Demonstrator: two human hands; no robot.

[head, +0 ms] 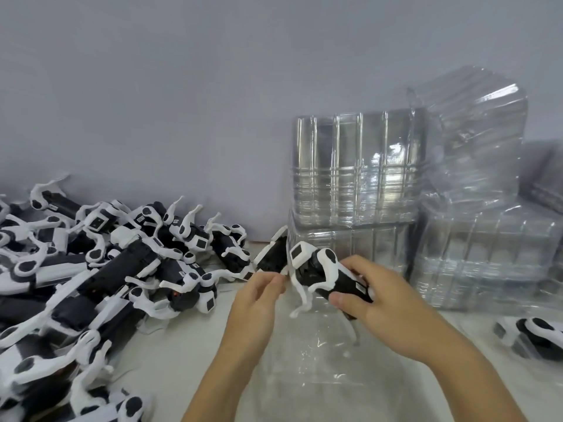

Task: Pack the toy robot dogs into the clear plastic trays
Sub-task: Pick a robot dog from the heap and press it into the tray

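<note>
My right hand (377,295) grips a black and white toy robot dog (320,269) by its body, holding it above a clear plastic tray (310,360) that lies flat on the table in front of me. My left hand (259,296) pinches one of the dog's white front legs near its head. The dog's other white legs hang down toward the tray. The rear of the dog is hidden under my right hand.
A big heap of toy robot dogs (91,269) covers the table's left side. Stacks of clear trays (356,178) stand behind my hands and to the right (487,254). Another dog in a tray (536,336) lies at the right edge. A grey wall is behind.
</note>
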